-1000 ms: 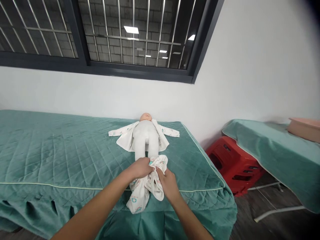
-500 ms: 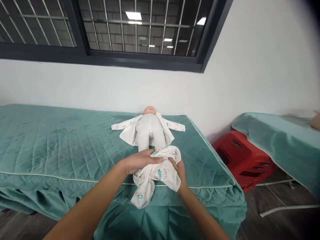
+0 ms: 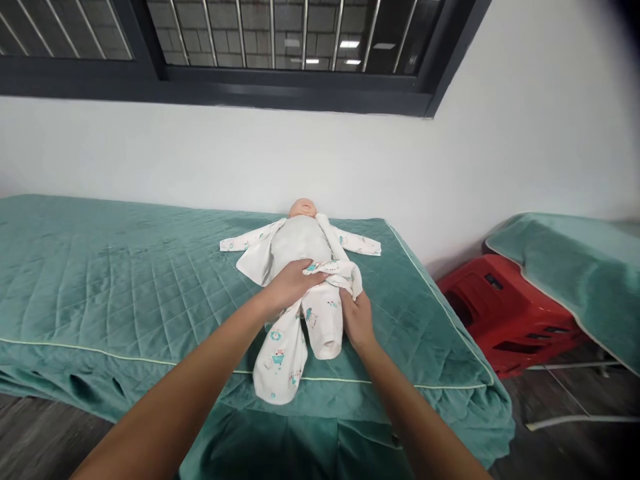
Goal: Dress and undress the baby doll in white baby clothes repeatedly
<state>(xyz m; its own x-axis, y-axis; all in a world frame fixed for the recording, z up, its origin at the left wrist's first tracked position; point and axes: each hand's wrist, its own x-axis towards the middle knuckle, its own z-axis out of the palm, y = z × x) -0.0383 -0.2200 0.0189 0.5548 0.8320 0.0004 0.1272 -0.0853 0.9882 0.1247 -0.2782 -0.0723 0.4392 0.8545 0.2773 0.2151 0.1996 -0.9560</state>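
A baby doll (image 3: 300, 241) with a grey-white cloth body lies on its back, head toward the wall. It wears an open white printed jacket (image 3: 256, 261) with both sleeves spread out. White printed baby pants (image 3: 280, 357) cover the doll's lower body, their waistband bunched up and both legs hanging toward me. My left hand (image 3: 293, 285) grips the bunched waistband on its left side, thumb on top. On the right side, my right hand (image 3: 357, 317) is closed on the pants' edge. The doll's legs are hidden by the fabric and my hands.
The doll lies on a bed with a green quilted cover (image 3: 125, 287), near its right end. A red plastic stool (image 3: 505, 310) stands to the right, partly under another green-covered bed (image 3: 575, 260). Behind are a white wall (image 3: 225, 153) and a barred window (image 3: 280, 40).
Both hands have moved up the doll with the pants, away from me. The doll's grey-white legs were visible before and are now covered; one pants leg has straightened out.
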